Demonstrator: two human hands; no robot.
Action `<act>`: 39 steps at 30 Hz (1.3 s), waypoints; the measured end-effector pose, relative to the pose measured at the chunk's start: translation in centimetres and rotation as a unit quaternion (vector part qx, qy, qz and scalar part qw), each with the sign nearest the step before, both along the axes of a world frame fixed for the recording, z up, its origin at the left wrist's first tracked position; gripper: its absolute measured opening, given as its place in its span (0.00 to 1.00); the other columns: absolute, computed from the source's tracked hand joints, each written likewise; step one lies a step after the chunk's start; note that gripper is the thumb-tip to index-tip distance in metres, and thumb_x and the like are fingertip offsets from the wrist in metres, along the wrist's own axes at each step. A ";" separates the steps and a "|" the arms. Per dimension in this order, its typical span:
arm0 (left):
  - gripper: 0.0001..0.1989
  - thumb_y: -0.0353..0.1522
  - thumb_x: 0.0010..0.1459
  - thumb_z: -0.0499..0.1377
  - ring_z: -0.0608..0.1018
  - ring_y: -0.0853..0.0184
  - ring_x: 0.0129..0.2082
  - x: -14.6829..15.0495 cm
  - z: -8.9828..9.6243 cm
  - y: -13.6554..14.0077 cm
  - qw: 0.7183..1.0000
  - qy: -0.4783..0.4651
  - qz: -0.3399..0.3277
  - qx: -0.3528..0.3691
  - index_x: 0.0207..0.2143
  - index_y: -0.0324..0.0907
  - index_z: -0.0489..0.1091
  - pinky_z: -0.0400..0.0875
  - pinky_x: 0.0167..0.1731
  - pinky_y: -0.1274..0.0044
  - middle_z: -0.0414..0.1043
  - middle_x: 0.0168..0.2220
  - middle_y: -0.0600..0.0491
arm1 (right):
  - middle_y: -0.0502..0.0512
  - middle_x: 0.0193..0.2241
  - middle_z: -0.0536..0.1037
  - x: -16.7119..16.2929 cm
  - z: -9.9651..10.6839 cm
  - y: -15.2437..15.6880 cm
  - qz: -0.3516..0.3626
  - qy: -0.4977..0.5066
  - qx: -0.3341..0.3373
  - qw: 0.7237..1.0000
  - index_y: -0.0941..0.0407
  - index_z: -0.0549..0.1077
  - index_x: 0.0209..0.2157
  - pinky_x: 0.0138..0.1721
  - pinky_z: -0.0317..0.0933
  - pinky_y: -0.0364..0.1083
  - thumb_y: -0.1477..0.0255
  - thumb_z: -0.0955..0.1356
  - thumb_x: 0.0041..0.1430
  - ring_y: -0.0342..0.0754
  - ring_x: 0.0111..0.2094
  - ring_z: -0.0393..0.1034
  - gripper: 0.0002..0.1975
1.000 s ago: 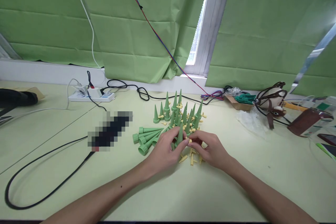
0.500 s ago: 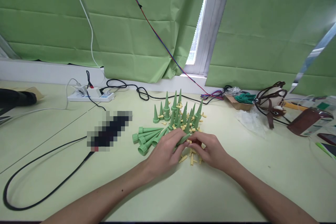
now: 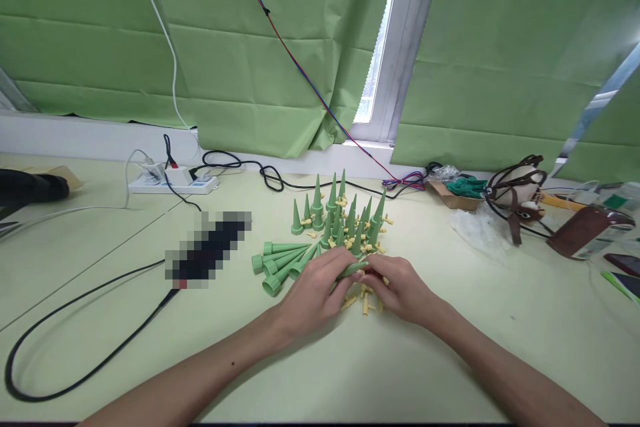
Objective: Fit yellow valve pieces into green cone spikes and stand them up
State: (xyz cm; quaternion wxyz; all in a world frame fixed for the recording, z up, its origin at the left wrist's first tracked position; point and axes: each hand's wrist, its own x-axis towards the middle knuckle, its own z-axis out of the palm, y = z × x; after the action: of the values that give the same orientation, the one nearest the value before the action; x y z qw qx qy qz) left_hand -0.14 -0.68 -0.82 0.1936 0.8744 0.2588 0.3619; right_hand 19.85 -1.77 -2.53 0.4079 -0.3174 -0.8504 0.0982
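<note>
My left hand is closed around a green plastic watering spike, whose tip points right. Meeting it from the right, my right hand has thumb and fingers pinched against a small yellow valve at the spike, mostly covered by the fingers. Behind both hands stand several upright green spikes with yellow valves in their sides. More green spikes lie on their sides left of my left hand. Loose yellow valves are scattered on the table beneath and between my hands.
A blurred dark object with a black cable lies on the left of the table. Farther back is a white power strip. On the right are a crumpled plastic bag, a cardboard box and a dark red case.
The held green spike has turned, its tip now lower and farther right between my hands. The yellow valve is more covered. Both hands stay in nearly the same place.
</note>
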 end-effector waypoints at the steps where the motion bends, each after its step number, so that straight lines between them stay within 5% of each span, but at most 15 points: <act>1: 0.07 0.25 0.66 0.50 0.66 0.69 0.32 0.0 0.0 0.0 1.000 0.000 -0.003 -0.001 0.35 0.41 0.64 0.61 0.33 0.77 0.65 0.32 0.55 | 0.48 0.23 0.68 0.0 0.0 0.0 -0.001 -0.001 -0.001 1.000 0.54 0.64 0.31 0.24 0.53 0.42 0.74 0.61 0.69 0.43 0.23 0.60 0.10; 9: 0.07 0.27 0.67 0.50 0.66 0.69 0.31 0.1 0.0 -0.1 1.000 -0.012 0.000 -0.029 0.34 0.41 0.64 0.61 0.33 0.77 0.65 0.31 0.55 | 0.48 0.23 0.69 0.1 -0.1 -0.1 -0.003 -0.010 -0.006 1.000 0.54 0.66 0.32 0.25 0.54 0.41 0.73 0.61 0.70 0.43 0.23 0.61 0.10; 19: 0.12 0.38 0.67 0.53 0.62 0.70 0.25 0.2 0.7 -0.1 0.984 -0.042 0.055 -0.164 0.33 0.41 0.68 0.52 0.21 0.79 0.60 0.26 0.57 | 0.49 0.24 0.70 0.1 0.1 -0.2 0.005 -0.014 0.001 1.000 0.54 0.68 0.35 0.26 0.55 0.42 0.71 0.60 0.72 0.43 0.23 0.60 0.10; 26: 0.09 0.34 0.68 0.52 0.67 0.69 0.31 0.0 0.8 -0.1 0.994 -0.034 0.018 -0.100 0.33 0.40 0.66 0.61 0.32 0.76 0.67 0.30 0.55 | 0.47 0.23 0.66 0.0 0.1 -0.2 0.013 -0.013 0.009 1.000 0.54 0.66 0.33 0.25 0.52 0.42 0.72 0.60 0.71 0.43 0.22 0.57 0.10; 39: 0.07 0.31 0.67 0.52 0.70 0.68 0.33 -0.2 0.8 -0.2 0.997 -0.044 -0.012 -0.064 0.34 0.41 0.66 0.64 0.35 0.76 0.69 0.33 0.54 | 0.49 0.22 0.66 0.1 0.2 -0.3 0.009 -0.027 0.005 1.000 0.54 0.65 0.30 0.24 0.52 0.42 0.70 0.58 0.72 0.43 0.22 0.57 0.14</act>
State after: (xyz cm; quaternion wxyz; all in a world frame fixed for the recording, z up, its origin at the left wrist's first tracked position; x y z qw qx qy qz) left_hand -0.32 -0.89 0.00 0.2651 0.8464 0.2621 0.3803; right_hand 19.90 -2.11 -2.30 0.3857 -0.3102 -0.8644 0.0886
